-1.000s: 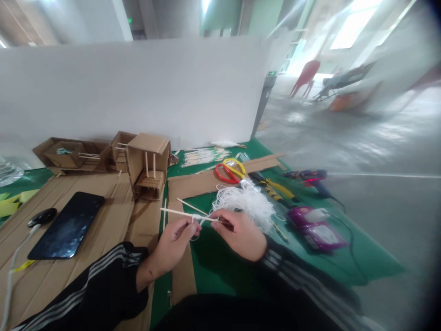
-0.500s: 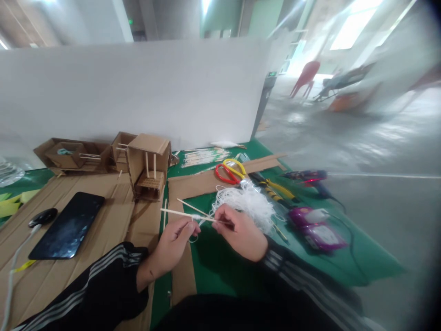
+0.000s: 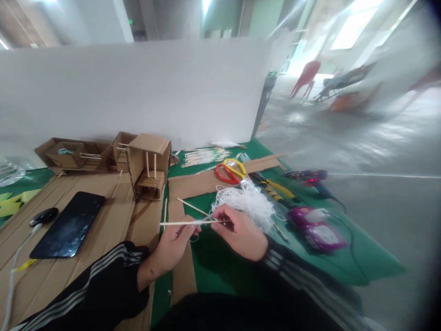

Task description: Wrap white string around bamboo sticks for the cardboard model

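Between my hands a thin wooden stick [image 3: 175, 223] lies almost level, with white string [image 3: 197, 222] wound around its middle. My left hand [image 3: 177, 242] pinches the stick beside the winding, thumb on top. Closed around the stick's other end is my right hand [image 3: 239, 232], its fingertips pressed together near the string. A loose loop of string hangs below my left fingertips. Just behind the hands, a second wooden stick [image 3: 193, 208] slants toward my right fingers; whether it is held I cannot tell. A tangled heap of white string [image 3: 246, 200] lies behind my right hand.
Scissors [image 3: 230, 172] with red and yellow handles lie on a cardboard strip [image 3: 193, 183]. Pliers [image 3: 282, 189] and a purple device [image 3: 317, 230] are at right. Cardboard boxes [image 3: 149, 145] stand at back left, a black phone [image 3: 69, 225] in front. Several sticks [image 3: 206, 157] lie near the white partition.
The held stick has turned from sloping down rightward to nearly level. My left fingers have shifted slightly onto it by the winding; my right hand has barely moved.
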The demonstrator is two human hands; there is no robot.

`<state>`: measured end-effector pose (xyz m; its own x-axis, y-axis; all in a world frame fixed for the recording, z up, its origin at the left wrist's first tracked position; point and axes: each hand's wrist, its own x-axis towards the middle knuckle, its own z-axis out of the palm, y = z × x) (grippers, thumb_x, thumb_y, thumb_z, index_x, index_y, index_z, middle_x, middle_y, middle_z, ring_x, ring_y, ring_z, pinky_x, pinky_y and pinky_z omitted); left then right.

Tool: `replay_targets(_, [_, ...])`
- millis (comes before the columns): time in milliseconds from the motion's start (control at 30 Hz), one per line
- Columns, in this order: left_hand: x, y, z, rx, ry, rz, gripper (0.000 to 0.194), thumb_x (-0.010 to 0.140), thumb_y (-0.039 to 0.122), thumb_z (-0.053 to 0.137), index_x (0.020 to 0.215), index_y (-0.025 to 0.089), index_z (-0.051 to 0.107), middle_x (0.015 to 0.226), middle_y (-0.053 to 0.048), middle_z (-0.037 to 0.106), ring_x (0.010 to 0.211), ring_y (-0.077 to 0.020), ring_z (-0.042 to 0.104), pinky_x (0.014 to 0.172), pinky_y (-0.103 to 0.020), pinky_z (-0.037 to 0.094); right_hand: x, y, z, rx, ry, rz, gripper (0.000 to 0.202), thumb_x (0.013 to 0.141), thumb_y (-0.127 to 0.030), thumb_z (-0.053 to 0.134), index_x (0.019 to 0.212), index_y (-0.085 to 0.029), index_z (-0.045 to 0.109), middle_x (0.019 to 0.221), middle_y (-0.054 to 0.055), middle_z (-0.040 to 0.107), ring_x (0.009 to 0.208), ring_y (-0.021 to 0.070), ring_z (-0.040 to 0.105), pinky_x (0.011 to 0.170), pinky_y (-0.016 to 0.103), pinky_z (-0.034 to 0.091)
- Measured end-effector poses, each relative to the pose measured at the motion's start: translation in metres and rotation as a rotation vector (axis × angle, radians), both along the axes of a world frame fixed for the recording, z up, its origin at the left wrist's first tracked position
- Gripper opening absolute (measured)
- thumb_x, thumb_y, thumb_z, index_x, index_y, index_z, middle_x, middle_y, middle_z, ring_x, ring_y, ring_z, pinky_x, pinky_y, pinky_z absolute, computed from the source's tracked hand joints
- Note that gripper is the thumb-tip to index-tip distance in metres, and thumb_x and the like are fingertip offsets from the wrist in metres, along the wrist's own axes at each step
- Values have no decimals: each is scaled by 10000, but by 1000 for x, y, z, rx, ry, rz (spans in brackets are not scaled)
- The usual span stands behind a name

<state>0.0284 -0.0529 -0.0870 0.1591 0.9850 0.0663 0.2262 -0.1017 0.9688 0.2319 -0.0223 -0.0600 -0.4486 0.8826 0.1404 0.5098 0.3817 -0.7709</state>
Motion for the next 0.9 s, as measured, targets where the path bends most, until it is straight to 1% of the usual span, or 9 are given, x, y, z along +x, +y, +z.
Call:
replay_targets(67, [0,0,-1,9,2,11,320,917,356,458,814,141,672,776,-57,648,750,-166,594,699,-261,461,0,0,1,36,8,39,137,927,-265,463,951,-202,582,843,30,597,737,158,572,677,290,460])
replay_targets(167, [0,0,0,16,8,24,325,919,363,452,825,144,673,777,-58,647,756,-171,591,711,-270,462,1,2,1,120,19,59,215,942,-215,411,840,-190,599,863,52,568,789,167,562,728,305,458])
replay_targets(300, [-1,0,2,53,35,-9,317,926,351,442,812,154,663,783,-49,629,757,-163,576,719,-266,448,2,5,-2,175,64,-3,104,898,-167,481,855,-196,570,893,49,576,824,172,560,741,302,457])
replay_targets(433, [-1,1,0,44,34,15,305,925,347,447,833,154,664,794,-46,637,767,-163,587,719,-261,451,2,3,-1,144,-28,-74,44,875,-225,558,839,-219,583,764,1,633,753,171,573,738,315,433])
replay_targets(567, [-1,1,-2,30,6,32,276,918,334,458,843,154,652,797,-39,630,754,-157,590,700,-251,458,3,0,4,64,-43,-7,180,925,-337,484,891,-216,612,740,9,637,669,158,562,627,284,424])
replay_targets(633, [-1,0,-2,35,2,28,262,919,320,458,841,157,647,792,-31,622,749,-150,587,694,-242,457,3,0,5,69,-5,29,260,961,-309,401,842,-203,607,750,18,632,690,155,569,638,280,425])
replay_targets(700, [-1,0,-1,36,11,32,257,918,312,460,833,158,647,785,-27,620,748,-146,586,696,-237,455,3,0,6,100,3,18,285,965,-271,376,778,-197,578,752,21,621,719,157,569,665,282,426])
replay_targets(833, [-1,1,-2,20,11,54,272,914,323,464,837,154,662,783,-34,640,748,-154,599,694,-244,461,3,0,3,74,-20,-30,88,902,-261,499,835,-204,510,766,7,595,684,151,554,622,272,430])
replay_targets(900, [-1,1,-4,4,4,61,278,909,334,470,839,151,668,794,-42,654,756,-163,607,695,-251,467,4,-1,2,33,-7,-35,79,889,-280,526,901,-209,496,746,-6,587,656,146,555,605,267,434])
